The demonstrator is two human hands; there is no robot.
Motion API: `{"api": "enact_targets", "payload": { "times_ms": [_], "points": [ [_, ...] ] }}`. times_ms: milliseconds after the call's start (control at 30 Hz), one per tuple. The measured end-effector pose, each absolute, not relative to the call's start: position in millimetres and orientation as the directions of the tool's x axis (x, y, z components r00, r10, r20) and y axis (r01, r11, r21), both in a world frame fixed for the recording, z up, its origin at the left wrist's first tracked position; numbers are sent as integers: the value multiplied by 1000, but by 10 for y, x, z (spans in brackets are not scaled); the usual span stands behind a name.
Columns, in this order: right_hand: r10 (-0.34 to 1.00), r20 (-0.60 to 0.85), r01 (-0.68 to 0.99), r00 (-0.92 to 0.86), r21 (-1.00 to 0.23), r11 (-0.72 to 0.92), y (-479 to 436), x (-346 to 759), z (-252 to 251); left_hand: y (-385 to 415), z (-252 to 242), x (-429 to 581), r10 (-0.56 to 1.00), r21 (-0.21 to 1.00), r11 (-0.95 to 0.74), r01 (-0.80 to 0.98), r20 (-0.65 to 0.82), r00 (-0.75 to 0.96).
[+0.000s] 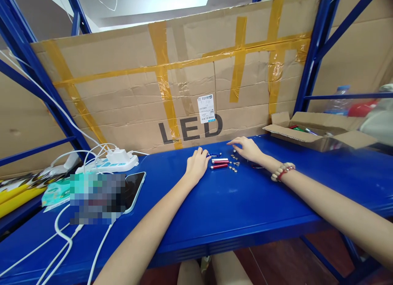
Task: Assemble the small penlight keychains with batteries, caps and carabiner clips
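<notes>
Both my hands rest at the far side of a blue shelf table [233, 203]. My left hand [196, 164] lies with its fingers curled, the tips touching a small blue-and-silver part [214, 155]; whether it grips it I cannot make out. My right hand [247, 148] lies flat with fingers stretched out to the left, holding nothing, a beaded bracelet [282, 171] on its wrist. Between the hands lie two small red-and-silver cylinders [220, 163] and several small silver round pieces [235, 164].
A taped cardboard sheet marked LED [190, 93] stands behind the table. An open cardboard box [319, 133] sits at the right. At the left are a white power strip [107, 162], white cables [61, 236] and a phone [133, 189]. Blue rack posts [313, 64] frame the table.
</notes>
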State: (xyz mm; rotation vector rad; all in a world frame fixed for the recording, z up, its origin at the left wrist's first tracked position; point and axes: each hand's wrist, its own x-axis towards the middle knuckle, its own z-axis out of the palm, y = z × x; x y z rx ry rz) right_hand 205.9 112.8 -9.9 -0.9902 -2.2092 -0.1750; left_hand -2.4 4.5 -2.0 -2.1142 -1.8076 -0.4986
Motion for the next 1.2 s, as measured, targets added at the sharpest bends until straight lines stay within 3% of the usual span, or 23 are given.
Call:
{"api": "enact_targets", "payload": {
  "times_ms": [200,367,467,833,933,1100,1200],
  "points": [
    [615,701,701,-362,-231,675,1142,2092,-62,49,-26,-22,877,-32,-146,989,459,145],
    [588,570,514,-574,-308,801,1021,1982,-65,53,-34,-26,869,-46,-150,988,471,154],
    [590,454,482,-667,-341,807,961,1915,-76,49,-32,-23,872,-39,-151,988,466,151],
    [556,363,514,-748,-215,830,1061,1913,-102,30,-23,-9,872,-30,-135,990,471,133],
    [582,415,542,-699,-223,810,1074,1924,-97,49,-35,-15,867,-31,-133,991,481,132],
    [728,448,631,-519,-374,680,1116,1984,-99,67,-48,-30,858,-33,-142,989,494,140],
    [751,475,683,-459,-352,640,1104,2016,-73,66,-45,-35,861,-28,-142,989,490,138]
  ]
}}
